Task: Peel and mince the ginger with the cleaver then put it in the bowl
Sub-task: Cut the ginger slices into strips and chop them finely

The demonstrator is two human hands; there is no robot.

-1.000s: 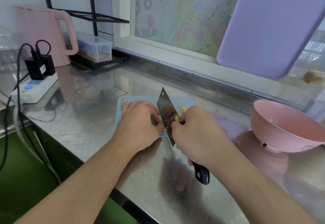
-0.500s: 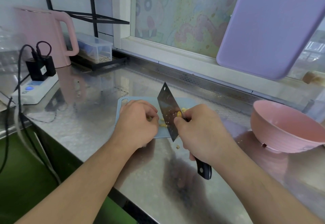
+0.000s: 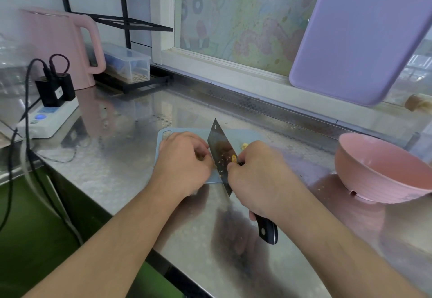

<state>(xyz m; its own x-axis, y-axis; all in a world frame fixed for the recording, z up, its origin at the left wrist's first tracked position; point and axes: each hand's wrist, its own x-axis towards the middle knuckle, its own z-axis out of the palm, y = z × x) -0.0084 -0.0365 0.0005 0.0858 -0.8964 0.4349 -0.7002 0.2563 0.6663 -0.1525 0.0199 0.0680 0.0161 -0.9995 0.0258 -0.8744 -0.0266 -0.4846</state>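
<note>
Near the centre of the frame, the right hand [image 3: 261, 176] is clamping its fingers around the cleaver [image 3: 221, 155] close to the blade, which is standing edge-down on the small blue cutting board [image 3: 247, 135]. The left hand [image 3: 184, 159] is curling shut over the ginger [image 3: 201, 156], mostly hidden. Ginger likely handles as firm, fibrous and slick once cut, so pinching it low with knuckles toward the blade seems safest; the pink bowl [image 3: 374, 180] is waiting at the right on the tabletop [image 3: 112, 157].

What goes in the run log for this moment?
stage: mincing | right hand: grips cleaver | left hand: steadies ginger on cutting board | bowl: no ginger visible inside
</note>
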